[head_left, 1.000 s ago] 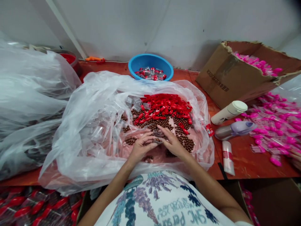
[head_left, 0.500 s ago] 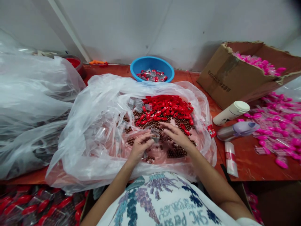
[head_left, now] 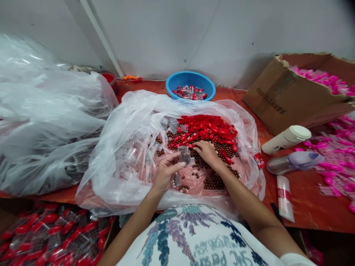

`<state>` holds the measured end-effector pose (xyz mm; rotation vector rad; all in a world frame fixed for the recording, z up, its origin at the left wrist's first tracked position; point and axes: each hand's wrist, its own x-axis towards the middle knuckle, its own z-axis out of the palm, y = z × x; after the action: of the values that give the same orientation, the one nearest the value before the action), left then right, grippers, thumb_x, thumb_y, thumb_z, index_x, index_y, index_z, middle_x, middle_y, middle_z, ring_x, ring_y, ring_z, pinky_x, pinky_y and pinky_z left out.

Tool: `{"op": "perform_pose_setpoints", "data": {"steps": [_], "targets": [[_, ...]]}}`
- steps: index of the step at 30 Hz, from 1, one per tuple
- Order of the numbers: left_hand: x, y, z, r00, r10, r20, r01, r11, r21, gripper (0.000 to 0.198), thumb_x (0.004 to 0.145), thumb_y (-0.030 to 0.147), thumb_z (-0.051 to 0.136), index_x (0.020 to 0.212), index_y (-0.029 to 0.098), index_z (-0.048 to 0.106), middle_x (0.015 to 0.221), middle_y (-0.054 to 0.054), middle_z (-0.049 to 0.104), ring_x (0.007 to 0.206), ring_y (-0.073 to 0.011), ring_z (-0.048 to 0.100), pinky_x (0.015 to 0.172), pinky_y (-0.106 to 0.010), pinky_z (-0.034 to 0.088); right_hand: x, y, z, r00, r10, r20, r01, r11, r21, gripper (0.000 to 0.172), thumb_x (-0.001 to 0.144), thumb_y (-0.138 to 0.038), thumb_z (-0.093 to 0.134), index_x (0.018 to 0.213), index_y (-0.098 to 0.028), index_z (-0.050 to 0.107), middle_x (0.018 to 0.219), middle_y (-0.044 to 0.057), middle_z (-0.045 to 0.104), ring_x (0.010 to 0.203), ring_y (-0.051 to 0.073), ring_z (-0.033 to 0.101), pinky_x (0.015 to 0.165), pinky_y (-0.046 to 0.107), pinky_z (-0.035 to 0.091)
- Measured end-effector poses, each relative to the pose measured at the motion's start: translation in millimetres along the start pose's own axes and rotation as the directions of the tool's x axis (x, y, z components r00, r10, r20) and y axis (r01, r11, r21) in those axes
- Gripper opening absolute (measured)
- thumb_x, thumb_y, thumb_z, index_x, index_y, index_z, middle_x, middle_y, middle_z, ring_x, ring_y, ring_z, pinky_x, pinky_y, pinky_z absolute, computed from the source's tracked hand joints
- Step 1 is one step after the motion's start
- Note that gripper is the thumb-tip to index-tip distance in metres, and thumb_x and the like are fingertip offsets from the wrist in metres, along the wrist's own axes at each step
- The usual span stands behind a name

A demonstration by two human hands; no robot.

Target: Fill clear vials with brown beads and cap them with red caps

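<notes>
My left hand (head_left: 166,170) pinches a small clear plastic container (head_left: 184,156), held upright over the spread plastic sheet, with some dark beads showing inside. My right hand (head_left: 205,151) is beside it at the near edge of a heap of red plastic caps (head_left: 208,127), its fingertips closed on a red cap (head_left: 189,146). Loose brown beads (head_left: 215,183) lie around and below both hands. Empty clear containers (head_left: 133,151) are scattered left of my left hand. Another small clear container (head_left: 176,180) lies below it.
Behind the plastic sheet (head_left: 111,147) stands a blue basin (head_left: 190,75) with red-capped containers. At right are a cardboard box (head_left: 277,96), a white bottle (head_left: 285,139), a purple-lidded bottle (head_left: 294,162), a plastic roll (head_left: 284,197) and pink items (head_left: 335,166). Filled red-capped containers (head_left: 55,236) lie lower left.
My left hand has raised and turned the clear container upright. My right hand has closed from loosely spread fingers onto a red cap. The view has shifted slightly left.
</notes>
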<state>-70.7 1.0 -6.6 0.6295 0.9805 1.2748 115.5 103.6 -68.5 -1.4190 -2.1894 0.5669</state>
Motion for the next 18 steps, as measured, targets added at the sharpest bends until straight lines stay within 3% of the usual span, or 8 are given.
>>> {"op": "perform_pose_setpoints", "data": {"steps": [4, 7, 10, 13, 18], "targets": [[7.1, 5.5, -2.6, 0.998, 0.001, 0.058, -0.001, 1.000, 0.001, 0.035, 0.064, 0.018, 0.075, 0.098, 0.014, 0.070, 0.098, -0.008, 0.071, 0.086, -0.0192, 0.065, 0.081, -0.032, 0.050, -10.1, 2.3, -4.2, 0.997, 0.032, -0.074, -0.029, 0.998, 0.051, 0.020, 0.087, -0.032, 0.057, 0.100, -0.022, 0.068, 0.097, 0.005, 0.068, 0.092, 0.020, 0.056, 0.086, 0.034, 0.041], [11.6, 4.7, -3.0, 0.998, 0.002, 0.070, 0.001, 0.999, -0.037, 0.034, 0.065, 0.017, 0.074, 0.099, 0.013, 0.070, 0.096, -0.008, 0.072, 0.083, -0.0182, 0.066, 0.078, -0.031, 0.052, -17.0, 5.6, -5.0, 0.995, 0.039, -0.097, -0.032, 0.997, 0.068, 0.028, 0.087, -0.029, 0.057, 0.113, -0.023, 0.063, 0.103, 0.005, 0.067, 0.097, 0.021, 0.055, 0.089, 0.035, 0.041], [13.9, 2.8, -2.4, 0.997, -0.010, 0.078, 0.018, 0.995, -0.097, 0.031, 0.066, 0.015, 0.072, 0.097, 0.013, 0.070, 0.096, -0.008, 0.072, 0.080, -0.0177, 0.067, 0.074, -0.028, 0.053, -21.0, 6.7, -2.2, 0.996, -0.089, 0.006, 0.089, 0.996, -0.010, 0.037, 0.086, -0.025, 0.058, 0.123, -0.027, 0.058, 0.114, 0.005, 0.062, 0.102, 0.021, 0.051, 0.092, 0.035, 0.039], [15.7, 1.5, -2.8, 0.996, -0.044, 0.074, 0.056, 0.985, -0.160, 0.028, 0.067, 0.014, 0.069, 0.094, 0.012, 0.071, 0.094, -0.008, 0.072, 0.077, -0.0173, 0.068, 0.072, -0.028, 0.054, -22.0, 5.2, 1.5, 0.979, -0.163, 0.124, 0.176, 0.979, -0.104, 0.033, 0.085, -0.021, 0.058, 0.117, -0.026, 0.062, 0.115, 0.006, 0.060, 0.102, 0.021, 0.050, 0.089, 0.033, 0.040], [19.3, -2.7, -7.0, 0.995, -0.070, 0.067, 0.082, 0.976, -0.202, 0.024, 0.067, 0.013, 0.067, 0.091, 0.011, 0.070, 0.095, -0.009, 0.072, 0.078, -0.0176, 0.067, 0.073, -0.029, 0.055, -22.0, 2.1, 0.2, 0.987, -0.129, 0.093, 0.142, 0.978, -0.153, 0.021, 0.083, -0.027, 0.062, 0.103, -0.023, 0.068, 0.097, 0.007, 0.062, 0.095, 0.022, 0.051, 0.085, 0.035, 0.041]]}}
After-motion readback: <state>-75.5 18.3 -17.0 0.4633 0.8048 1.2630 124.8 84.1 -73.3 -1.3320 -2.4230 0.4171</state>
